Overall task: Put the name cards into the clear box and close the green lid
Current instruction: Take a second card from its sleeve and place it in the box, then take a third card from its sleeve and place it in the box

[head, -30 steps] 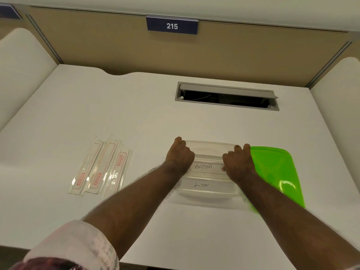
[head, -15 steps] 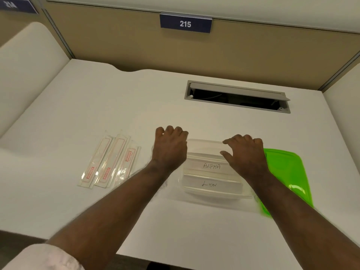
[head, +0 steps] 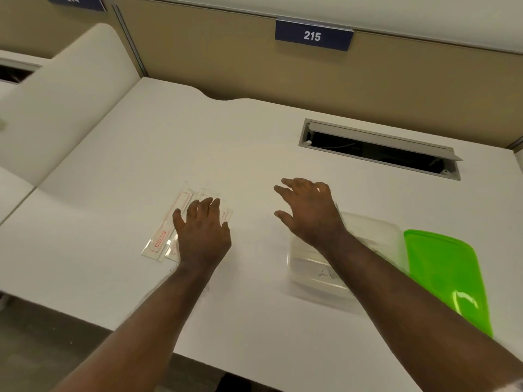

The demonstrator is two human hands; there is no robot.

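Clear sleeved cards (head: 161, 240), three, lie under the left hand (head: 202, 233).

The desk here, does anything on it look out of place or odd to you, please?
Nothing stands out. The green lid lies flat beside the clear box, and the sleeved name cards sit in a loose row under the left hand.

- The left hand (head: 202, 236) is bare, with no ring or watch.
- The right hand (head: 310, 213) is bare too.
- Both forearms have no sleeves on them.
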